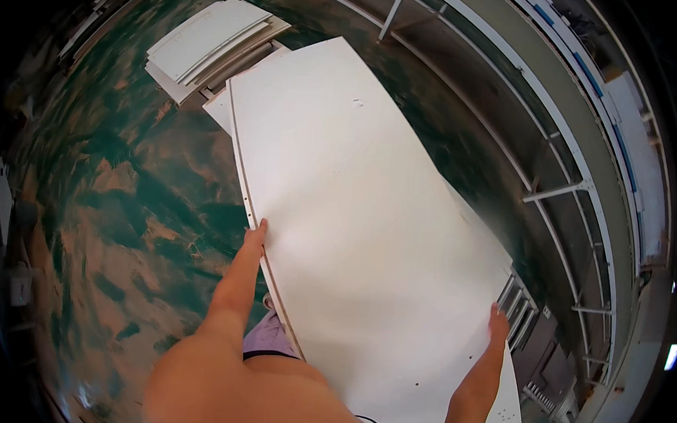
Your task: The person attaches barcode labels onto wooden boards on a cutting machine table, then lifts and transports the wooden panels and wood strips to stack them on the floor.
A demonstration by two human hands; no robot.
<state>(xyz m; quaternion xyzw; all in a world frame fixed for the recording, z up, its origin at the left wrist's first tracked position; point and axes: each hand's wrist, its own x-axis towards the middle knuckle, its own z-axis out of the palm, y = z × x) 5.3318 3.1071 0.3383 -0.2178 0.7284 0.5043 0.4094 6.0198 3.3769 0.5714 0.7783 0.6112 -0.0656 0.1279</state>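
A large white board (355,189) fills the middle of the view, slanting from the upper left to the lower right, with small holes in its face and along its left edge. My left hand (255,236) grips that left edge, its thumb on the upper side and its other fingers mostly hidden. On the opposite side, my right hand (498,324) holds the right edge, fingers partly out of sight under it. Another white panel (511,404) with small dots shows at the lower right, partly covered by the board.
Beyond the board, at the far left, lies a stack of white panels (209,41). A long metal frame (560,194) curves along the right side. Grey machine parts (550,364) stand by my right hand. The floor (137,207) is worn green and brown.
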